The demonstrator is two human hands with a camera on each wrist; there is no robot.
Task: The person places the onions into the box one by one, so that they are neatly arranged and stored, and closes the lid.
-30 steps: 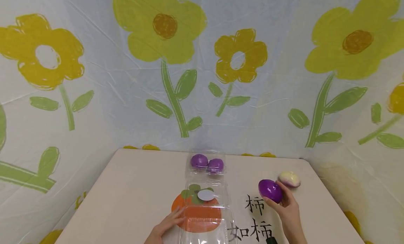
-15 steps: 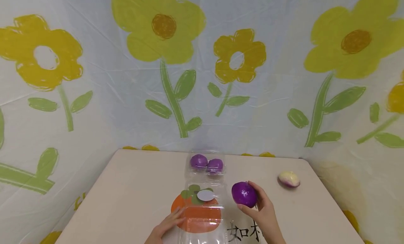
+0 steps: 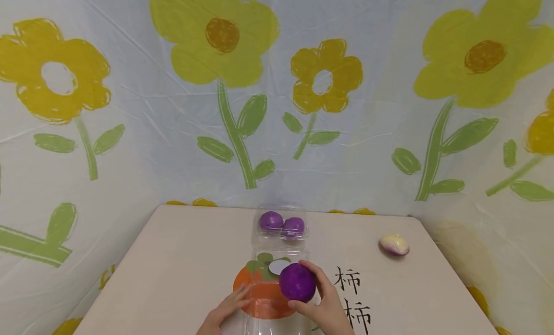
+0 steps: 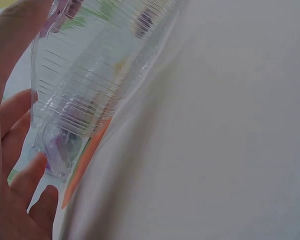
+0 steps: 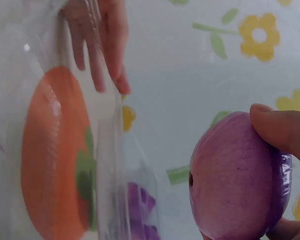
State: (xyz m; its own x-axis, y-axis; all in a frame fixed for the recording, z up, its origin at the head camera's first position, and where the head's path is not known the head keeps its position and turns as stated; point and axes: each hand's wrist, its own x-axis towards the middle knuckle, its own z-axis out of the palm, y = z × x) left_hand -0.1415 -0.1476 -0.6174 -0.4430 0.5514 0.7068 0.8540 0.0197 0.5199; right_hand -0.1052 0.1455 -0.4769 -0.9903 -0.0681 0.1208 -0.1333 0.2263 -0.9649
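My right hand [image 3: 326,301] holds a glossy, purple onion-like bulb [image 3: 296,283] between thumb and fingers. The bulb overlaps the right side of an open clear plastic box [image 3: 277,324]. In the right wrist view, the bulb [image 5: 230,175] shows a paler, streaked face with a small dark spot. My left hand [image 3: 225,308] has its fingers extended at the left edge of the box. From the left wrist, those fingers [image 4: 21,182] appear right beside the ribbed clear plastic [image 4: 80,85]. An orange persimmon print [image 3: 242,277] shows through the box.
Behind stands a clear container [image 3: 256,236] with two purple bulbs [image 3: 271,221] inside. A cream bulb with a purplish underside [image 3: 394,245] lies on the table's right. Black characters [image 3: 347,279] mark the surface. Flowered fabric [image 3: 277,133] rises around the table.
My right hand has carried the purple bulb leftward, from near the cream bulb to the open box. The left hand stays at the box's edge.
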